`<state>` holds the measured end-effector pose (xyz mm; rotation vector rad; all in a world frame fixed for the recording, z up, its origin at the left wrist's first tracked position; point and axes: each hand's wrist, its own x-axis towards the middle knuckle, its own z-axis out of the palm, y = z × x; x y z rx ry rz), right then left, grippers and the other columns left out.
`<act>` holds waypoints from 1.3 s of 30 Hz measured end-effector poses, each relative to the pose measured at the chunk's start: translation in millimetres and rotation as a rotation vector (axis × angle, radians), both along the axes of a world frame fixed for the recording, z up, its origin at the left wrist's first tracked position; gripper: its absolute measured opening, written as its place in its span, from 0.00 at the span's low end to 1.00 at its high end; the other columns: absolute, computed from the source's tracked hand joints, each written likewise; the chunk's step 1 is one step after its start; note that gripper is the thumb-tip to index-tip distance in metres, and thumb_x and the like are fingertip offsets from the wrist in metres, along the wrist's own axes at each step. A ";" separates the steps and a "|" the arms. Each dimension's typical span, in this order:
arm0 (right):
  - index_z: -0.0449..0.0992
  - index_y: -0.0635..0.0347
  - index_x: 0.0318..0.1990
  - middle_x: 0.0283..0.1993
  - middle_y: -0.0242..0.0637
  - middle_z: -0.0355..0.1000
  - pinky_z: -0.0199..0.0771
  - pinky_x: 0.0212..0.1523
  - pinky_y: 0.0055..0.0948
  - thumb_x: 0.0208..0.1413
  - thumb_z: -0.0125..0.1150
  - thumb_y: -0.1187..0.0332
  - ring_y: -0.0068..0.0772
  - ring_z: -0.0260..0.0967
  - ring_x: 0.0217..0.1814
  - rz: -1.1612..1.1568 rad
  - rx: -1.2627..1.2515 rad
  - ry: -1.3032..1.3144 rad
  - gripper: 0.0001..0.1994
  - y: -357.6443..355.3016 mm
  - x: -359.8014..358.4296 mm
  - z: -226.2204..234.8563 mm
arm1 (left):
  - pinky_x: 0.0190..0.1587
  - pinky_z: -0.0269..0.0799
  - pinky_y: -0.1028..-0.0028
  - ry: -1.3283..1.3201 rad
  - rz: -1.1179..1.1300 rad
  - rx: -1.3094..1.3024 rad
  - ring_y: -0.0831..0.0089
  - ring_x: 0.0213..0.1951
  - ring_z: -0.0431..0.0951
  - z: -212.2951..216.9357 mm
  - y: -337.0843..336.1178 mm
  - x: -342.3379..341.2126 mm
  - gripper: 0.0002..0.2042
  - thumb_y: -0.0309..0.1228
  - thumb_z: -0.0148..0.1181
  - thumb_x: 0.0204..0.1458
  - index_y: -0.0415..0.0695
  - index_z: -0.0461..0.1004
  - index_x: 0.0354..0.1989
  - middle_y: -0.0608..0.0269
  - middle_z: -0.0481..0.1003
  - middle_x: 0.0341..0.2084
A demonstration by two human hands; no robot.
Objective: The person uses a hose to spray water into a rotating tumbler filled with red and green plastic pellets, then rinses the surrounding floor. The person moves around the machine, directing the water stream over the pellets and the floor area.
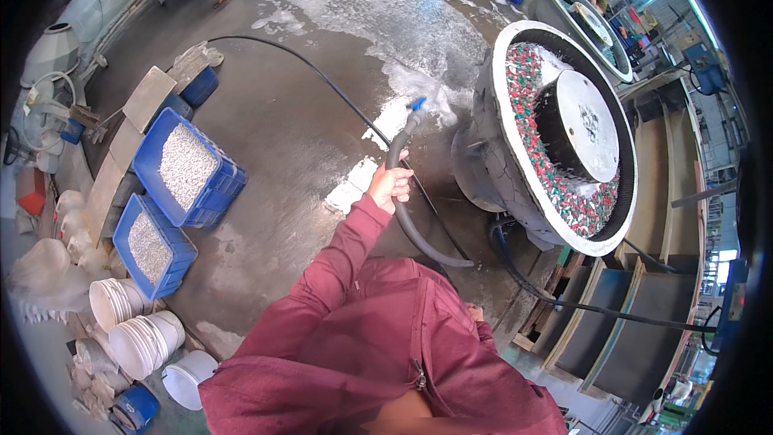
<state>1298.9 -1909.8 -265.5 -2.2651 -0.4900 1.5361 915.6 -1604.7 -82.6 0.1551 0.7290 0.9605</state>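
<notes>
My left hand (390,185) is closed around a thick grey hose (398,141), which curves down in front of my body. A blue fitting (416,103) sits at the hose's far end, pointing toward the wet floor. Of my right hand (476,312) only a small part shows, low beside my jacket, with its fingers hidden. To the right stands a large round vibratory tumbling bowl (515,32). Red, green and white small pieces (527,121) fill its ring around a raised centre hub with a pale round top (594,125).
Two blue crates (205,213) of white pellets stand at the left, near several white buckets (138,346). A thin black hose (322,72) crosses the wet, foamy floor (362,16). A second round bowl (555,0) stands far right; wooden-framed troughs (612,318) lie at the right.
</notes>
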 end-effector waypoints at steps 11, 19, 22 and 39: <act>0.72 0.58 0.42 0.28 0.36 0.74 0.74 0.24 0.32 0.55 0.56 0.62 0.31 0.71 0.25 -0.087 0.167 0.060 0.12 25.9 0.1 -13.6 | 0.13 0.46 0.81 -0.089 0.010 -0.178 0.86 0.08 0.47 -108.6 -8.8 9.3 0.25 0.21 0.50 0.48 0.59 0.61 0.55 0.81 0.49 0.09; 0.74 0.62 0.40 0.28 0.35 0.74 0.69 0.25 0.24 0.53 0.55 0.64 0.24 0.69 0.26 0.164 0.037 -0.098 0.12 -53.4 49.0 -0.1 | 0.13 0.49 0.78 -0.023 0.167 -0.175 0.84 0.10 0.50 -104.1 -22.5 13.0 0.31 0.20 0.52 0.43 0.58 0.59 0.59 0.77 0.52 0.10; 0.73 0.64 0.43 0.30 0.38 0.74 0.71 0.27 0.25 0.53 0.55 0.65 0.27 0.71 0.28 0.230 -0.050 -0.174 0.13 -53.6 52.9 51.2 | 0.12 0.50 0.78 -0.060 0.150 -0.269 0.84 0.09 0.51 -109.1 -31.5 14.1 0.30 0.20 0.51 0.44 0.58 0.60 0.58 0.77 0.53 0.10; 0.67 0.64 0.52 0.37 0.41 0.74 0.73 0.32 0.25 0.58 0.46 0.69 0.29 0.73 0.34 0.323 0.143 -0.153 0.16 71.6 -7.2 115.5 | 0.13 0.54 0.78 -0.105 -0.178 -0.338 0.84 0.09 0.54 -131.3 -55.7 54.9 0.23 0.21 0.52 0.48 0.55 0.63 0.54 0.76 0.57 0.11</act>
